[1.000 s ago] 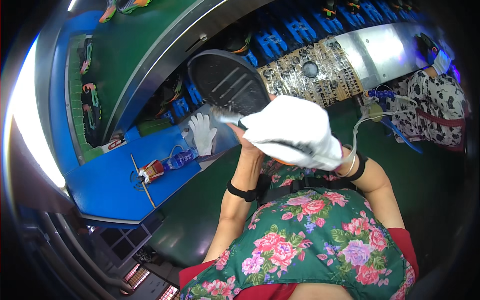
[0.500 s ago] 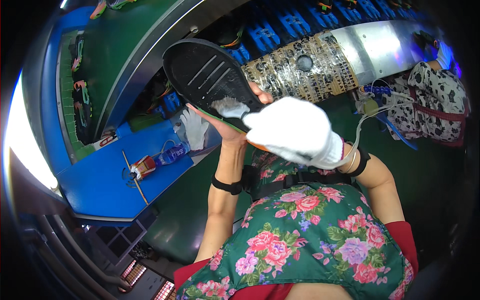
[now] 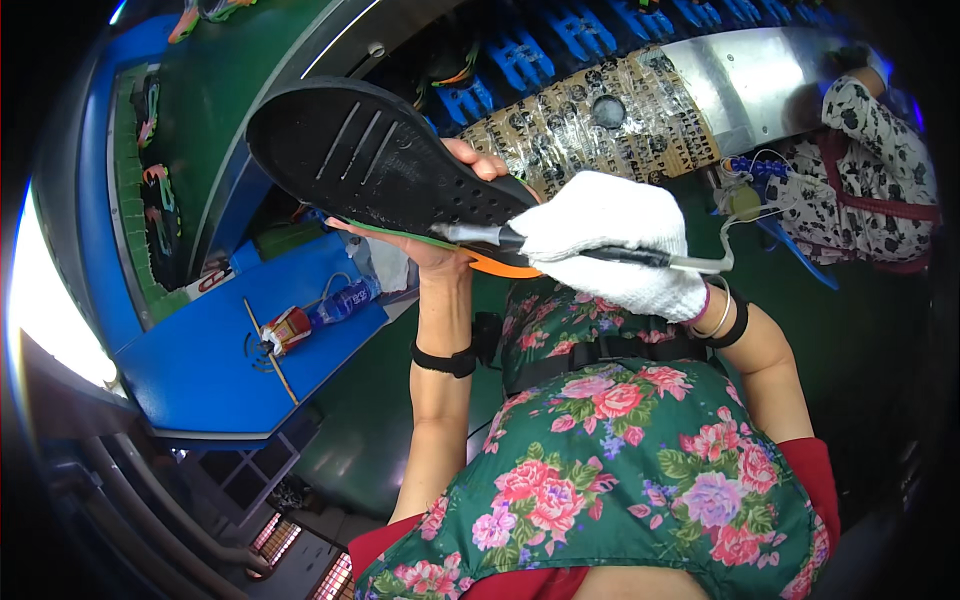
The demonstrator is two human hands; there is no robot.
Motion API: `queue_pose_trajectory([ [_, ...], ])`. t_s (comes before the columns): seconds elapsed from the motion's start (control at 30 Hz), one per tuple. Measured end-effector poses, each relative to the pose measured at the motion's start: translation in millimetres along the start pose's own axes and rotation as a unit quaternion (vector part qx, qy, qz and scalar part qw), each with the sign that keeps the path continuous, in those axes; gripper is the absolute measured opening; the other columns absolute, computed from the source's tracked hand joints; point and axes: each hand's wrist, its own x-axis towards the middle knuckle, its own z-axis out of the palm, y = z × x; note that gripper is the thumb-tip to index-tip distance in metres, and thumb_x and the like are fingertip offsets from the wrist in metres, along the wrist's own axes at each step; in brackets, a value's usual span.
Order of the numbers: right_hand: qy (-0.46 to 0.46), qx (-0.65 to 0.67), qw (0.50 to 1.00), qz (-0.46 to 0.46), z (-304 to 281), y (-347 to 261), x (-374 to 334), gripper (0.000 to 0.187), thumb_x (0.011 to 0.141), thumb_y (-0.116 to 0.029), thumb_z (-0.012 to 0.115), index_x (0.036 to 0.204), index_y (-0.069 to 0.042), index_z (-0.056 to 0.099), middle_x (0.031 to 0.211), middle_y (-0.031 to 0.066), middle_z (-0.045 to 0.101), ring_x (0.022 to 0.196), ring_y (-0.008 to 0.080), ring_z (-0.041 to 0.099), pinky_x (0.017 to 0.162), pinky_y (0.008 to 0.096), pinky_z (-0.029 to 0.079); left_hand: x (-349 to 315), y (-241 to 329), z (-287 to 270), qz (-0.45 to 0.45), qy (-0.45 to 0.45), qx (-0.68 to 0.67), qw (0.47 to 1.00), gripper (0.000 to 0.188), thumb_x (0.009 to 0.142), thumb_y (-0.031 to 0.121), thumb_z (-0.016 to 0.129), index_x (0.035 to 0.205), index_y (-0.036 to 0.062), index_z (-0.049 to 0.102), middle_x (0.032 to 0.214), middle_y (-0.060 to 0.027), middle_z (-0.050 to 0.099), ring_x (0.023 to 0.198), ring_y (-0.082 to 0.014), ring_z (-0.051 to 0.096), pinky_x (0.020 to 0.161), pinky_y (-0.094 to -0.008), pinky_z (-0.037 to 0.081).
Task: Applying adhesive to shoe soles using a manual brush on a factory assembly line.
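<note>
While left hand [image 3: 438, 255] grips sole [image 3: 370, 160] from beneath, upper centre, apparently baring its face, gloved right hand [image 3: 612, 240] clasps brush [image 3: 478, 234].

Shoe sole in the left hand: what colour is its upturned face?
The shoe sole's upturned face is black; it shows best in the head view.

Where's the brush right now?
Near the middle of the head view: the brush is in the gloved right hand, tip pointing left over the black sole, near the bare left hand.
</note>
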Motion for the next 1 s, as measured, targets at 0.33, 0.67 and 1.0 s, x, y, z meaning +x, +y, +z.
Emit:
queue_pose_trajectory([
  [0.33, -0.013, -0.017, 1.000, -0.021, -4.9, -0.9, -1.8, 0.017, 0.076, 0.001, 0.083, 0.091, -0.005, 0.079, 0.098, 0.0115, 0.078, 0.087, 0.0236, 0.074, 0.076, 0.0333, 0.059, 7.1, 3.4, -1.9, 0.046, -0.032, 0.031, 0.998, 0.134, 0.056, 0.108, 0.040, 0.124, -0.0059, 0.059, 0.103, -0.0213, 0.067, 0.088, -0.0305, 0.062, 0.086, -0.0445, 0.049],
  [0.67, -0.040, -0.019, 0.999, -0.023, -9.7, -2.4, -2.7, 0.015, 0.076, 0.002, 0.082, 0.090, -0.003, 0.078, 0.098, 0.0133, 0.078, 0.087, 0.0232, 0.074, 0.076, 0.0344, 0.059, 12.2, 9.1, -7.4, 0.076, -0.084, 0.106, 0.988, 0.127, 0.064, 0.105, 0.037, 0.112, -0.0101, 0.061, 0.102, -0.0192, 0.065, 0.090, -0.0299, 0.066, 0.092, -0.0472, 0.049],
  [1.0, 0.009, 0.034, 0.998, 0.053, -9.9, 0.3, -7.7, 0.015, 0.076, 0.003, 0.081, 0.090, -0.002, 0.078, 0.097, 0.0144, 0.078, 0.086, 0.0234, 0.074, 0.077, 0.0339, 0.059, 19.2, 12.0, -9.1, 0.101, -0.106, 0.113, 0.983, 0.128, 0.063, 0.105, 0.040, 0.113, -0.0112, 0.060, 0.104, -0.0202, 0.066, 0.090, -0.0307, 0.066, 0.092, -0.0475, 0.048],
])
